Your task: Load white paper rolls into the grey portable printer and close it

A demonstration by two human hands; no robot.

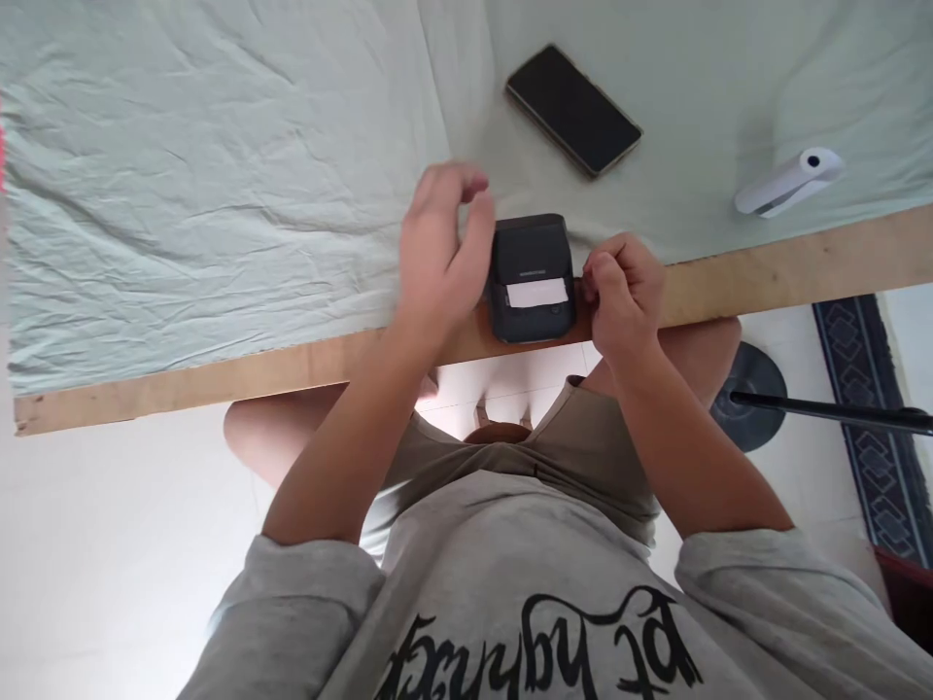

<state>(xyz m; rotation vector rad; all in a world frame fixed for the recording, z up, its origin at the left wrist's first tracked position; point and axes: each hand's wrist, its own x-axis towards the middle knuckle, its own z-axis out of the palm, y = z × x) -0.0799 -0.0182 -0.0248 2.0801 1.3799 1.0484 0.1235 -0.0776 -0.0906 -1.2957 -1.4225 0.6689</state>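
Note:
A small black printer (531, 251) rests at the table's front edge, with a strip of white paper (537, 294) showing at its slot. Just left of the printer is my left hand (444, 243), its fingers curved and the thumb apart from them, holding nothing. My right hand (627, 287) is closed, fingers curled in, close to the printer's right side. Whatever its fingertips may hold is too small or hidden to make out.
A dark phone (574, 110) lies beyond the printer on the pale green cloth (219, 175). To the right lies a white paper roll (787, 182). The table has a wooden front edge (787, 274). Below are my legs and a round black stand base (750, 397).

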